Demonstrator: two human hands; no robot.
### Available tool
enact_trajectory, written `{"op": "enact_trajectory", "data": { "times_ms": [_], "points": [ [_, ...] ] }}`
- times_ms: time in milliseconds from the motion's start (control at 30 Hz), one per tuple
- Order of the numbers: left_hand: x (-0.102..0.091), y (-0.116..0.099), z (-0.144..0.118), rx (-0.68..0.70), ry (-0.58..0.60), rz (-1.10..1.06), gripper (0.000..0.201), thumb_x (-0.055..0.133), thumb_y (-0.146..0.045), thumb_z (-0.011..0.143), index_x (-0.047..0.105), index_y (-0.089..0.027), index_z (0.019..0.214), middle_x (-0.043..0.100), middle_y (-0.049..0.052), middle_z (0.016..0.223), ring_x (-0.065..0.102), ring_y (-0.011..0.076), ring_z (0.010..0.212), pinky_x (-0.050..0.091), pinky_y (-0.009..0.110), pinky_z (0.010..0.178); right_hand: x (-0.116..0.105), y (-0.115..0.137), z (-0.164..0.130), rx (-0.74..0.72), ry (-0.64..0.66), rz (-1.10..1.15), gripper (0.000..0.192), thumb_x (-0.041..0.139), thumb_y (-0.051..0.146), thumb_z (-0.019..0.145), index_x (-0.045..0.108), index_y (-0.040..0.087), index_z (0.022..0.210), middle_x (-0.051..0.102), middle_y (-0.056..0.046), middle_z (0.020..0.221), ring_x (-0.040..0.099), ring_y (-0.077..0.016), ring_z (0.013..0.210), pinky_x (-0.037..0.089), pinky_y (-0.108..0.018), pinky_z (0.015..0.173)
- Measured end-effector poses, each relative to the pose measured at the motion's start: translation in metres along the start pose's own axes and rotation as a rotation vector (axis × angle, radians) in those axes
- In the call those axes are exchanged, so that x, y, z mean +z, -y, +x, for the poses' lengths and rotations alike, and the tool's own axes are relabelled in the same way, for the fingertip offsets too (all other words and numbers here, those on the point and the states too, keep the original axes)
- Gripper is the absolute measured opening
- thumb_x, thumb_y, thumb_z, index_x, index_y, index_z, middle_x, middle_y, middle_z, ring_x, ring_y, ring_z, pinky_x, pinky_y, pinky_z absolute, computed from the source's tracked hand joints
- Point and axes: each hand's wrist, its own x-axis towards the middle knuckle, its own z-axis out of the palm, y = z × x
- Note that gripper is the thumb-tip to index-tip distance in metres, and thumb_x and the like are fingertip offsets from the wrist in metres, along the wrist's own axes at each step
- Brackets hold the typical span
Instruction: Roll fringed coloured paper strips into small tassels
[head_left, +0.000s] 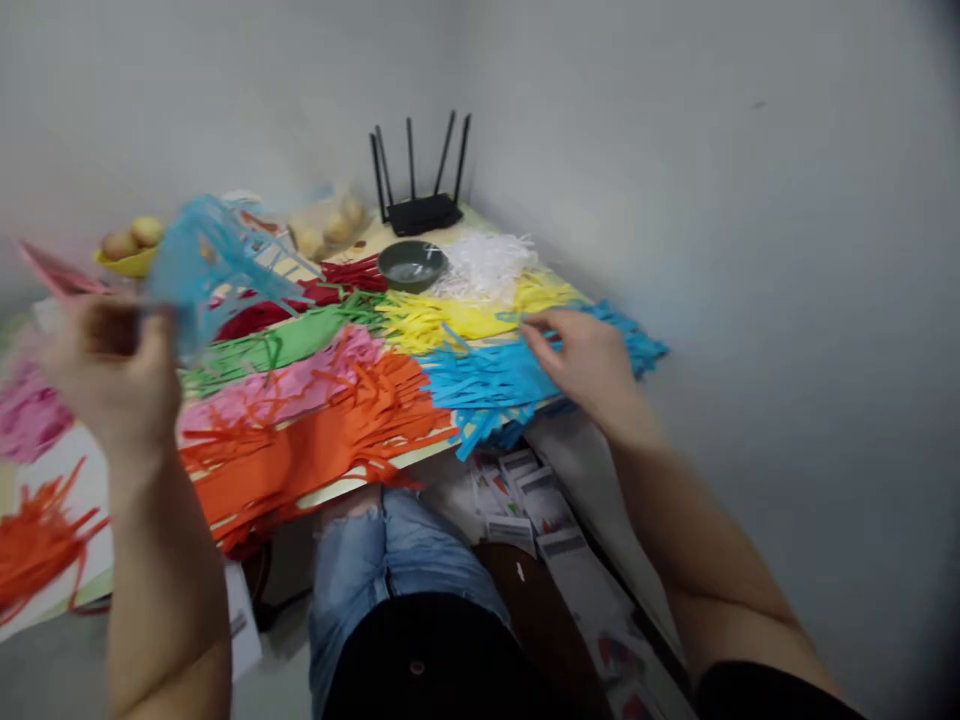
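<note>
My left hand [112, 375] is raised at the left, blurred by motion, and grips a woven piece of light blue paper strips [210, 265] held up in the air. My right hand [585, 360] reaches out to the pile of blue paper strips [487, 385] at the table's right edge, its fingers resting on the strips. Piles of cut paper strips cover the table: orange [330, 440], pink [277, 390], green [277, 345], yellow [450, 320], dark red [337, 280] and white [487, 262].
A grey bowl [411, 265] sits among the strips. A black router [421, 210] with antennas stands in the far corner by the walls. A yellow dish with round fruit [131, 245] is at the back left. Printed papers [525, 500] lie on the floor.
</note>
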Motion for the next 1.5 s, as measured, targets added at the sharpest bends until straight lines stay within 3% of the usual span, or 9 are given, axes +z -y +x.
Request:
{"op": "enact_trajectory", "data": {
  "times_ms": [167, 300, 433, 800, 1000, 1167, 1267, 1367, 1500],
  "points": [
    [-0.03, -0.012, -0.064, 0.39, 0.536, 0.192, 0.009, 0.058, -0.035, 0.08, 0.06, -0.026, 0.081, 0.068, -0.001, 0.074, 0.061, 0.0177, 0.064, 0.048, 0.03, 0.067, -0.005, 0.165, 0.008, -0.709, -0.013, 0.335, 0.045, 0.049, 0.042, 0.097, 0.054, 0.025, 0.139, 0.055, -0.008, 0.142, 0.042, -0.0285, 0.141, 0.035, -0.049, 0.115],
    [-0.065, 0.002, -0.075, 0.341, 0.746, 0.141, 0.008, 0.053, -0.028, 0.088, 0.058, -0.022, 0.087, 0.067, 0.001, 0.078, 0.06, 0.0153, 0.066, 0.043, 0.026, 0.063, 0.021, 0.221, 0.027, -0.895, 0.29, 0.422, 0.026, 0.056, 0.023, 0.091, 0.067, 0.016, 0.113, 0.069, -0.011, 0.113, 0.059, -0.0261, 0.111, 0.044, -0.041, 0.096],
    [-0.088, 0.033, -0.066, 0.169, 0.685, -0.091, 0.017, 0.062, -0.033, 0.087, 0.062, -0.017, 0.093, 0.068, 0.003, 0.085, 0.062, 0.0154, 0.075, 0.047, 0.025, 0.069, 0.025, 0.23, 0.035, -0.8, 0.501, 0.627, 0.013, 0.059, 0.023, 0.09, 0.067, 0.014, 0.09, 0.07, -0.004, 0.083, 0.058, -0.0141, 0.073, 0.039, -0.024, 0.069],
    [-0.075, 0.061, -0.07, -0.172, 0.527, -0.477, 0.02, 0.071, -0.031, 0.078, 0.067, -0.015, 0.089, 0.062, -0.002, 0.058, 0.054, 0.0095, 0.045, 0.045, 0.019, 0.045, 0.026, 0.228, 0.029, -0.558, 0.373, 0.772, 0.014, 0.061, 0.025, 0.083, 0.065, 0.014, 0.091, 0.066, -0.001, 0.08, 0.055, -0.013, 0.071, 0.038, -0.023, 0.067],
    [-0.073, 0.072, -0.071, -0.139, 0.555, -0.563, 0.021, 0.07, -0.028, 0.079, 0.079, -0.019, 0.096, 0.076, 0.008, 0.097, 0.064, 0.0125, 0.065, 0.05, 0.02, 0.053, 0.028, 0.213, 0.027, -0.625, 0.403, 0.995, 0.023, 0.053, 0.011, 0.073, 0.07, 0.016, 0.087, 0.072, -0.004, 0.092, 0.063, -0.0156, 0.085, 0.045, -0.026, 0.076],
    [-0.084, 0.074, -0.064, 0.038, 0.668, -0.472, 0.02, 0.062, -0.017, 0.082, 0.082, -0.021, 0.087, 0.075, 0.007, 0.083, 0.067, 0.016, 0.074, 0.054, 0.024, 0.064, 0.029, 0.198, 0.036, -0.617, 0.453, 1.021, 0.019, 0.053, 0.009, 0.069, 0.071, 0.016, 0.073, 0.071, -0.003, 0.079, 0.063, -0.0153, 0.081, 0.047, -0.026, 0.076],
    [-0.105, 0.075, -0.051, 0.2, 0.856, -0.355, 0.022, 0.061, -0.018, 0.086, 0.082, -0.023, 0.086, 0.073, 0.005, 0.078, 0.067, 0.0162, 0.074, 0.055, 0.025, 0.07, 0.022, 0.191, 0.043, -0.648, 0.44, 0.998, 0.021, 0.052, 0.007, 0.069, 0.071, 0.016, 0.072, 0.071, -0.003, 0.081, 0.063, -0.0144, 0.08, 0.048, -0.026, 0.076],
    [-0.117, 0.075, -0.038, 0.276, 1.051, -0.34, 0.02, 0.068, -0.025, 0.086, 0.078, -0.025, 0.103, 0.073, 0.009, 0.116, 0.067, 0.0266, 0.112, 0.055, 0.033, 0.094, 0.012, 0.191, 0.048, -0.72, 0.423, 0.93, 0.027, 0.047, 0.004, 0.067, 0.071, 0.016, 0.071, 0.07, -0.003, 0.084, 0.063, -0.0135, 0.083, 0.048, -0.026, 0.08],
    [-0.081, 0.06, -0.038, 0.25, 0.849, -0.665, 0.054, 0.076, -0.037, 0.081, 0.061, -0.028, 0.132, 0.05, 0.011, 0.151, 0.044, 0.0306, 0.142, 0.038, 0.043, 0.117, 0.0, 0.2, 0.053, -0.864, 0.492, 0.833, 0.03, 0.044, 0.002, 0.068, 0.07, 0.016, 0.072, 0.069, -0.002, 0.086, 0.062, -0.0119, 0.084, 0.047, -0.024, 0.078]
  ]
}}
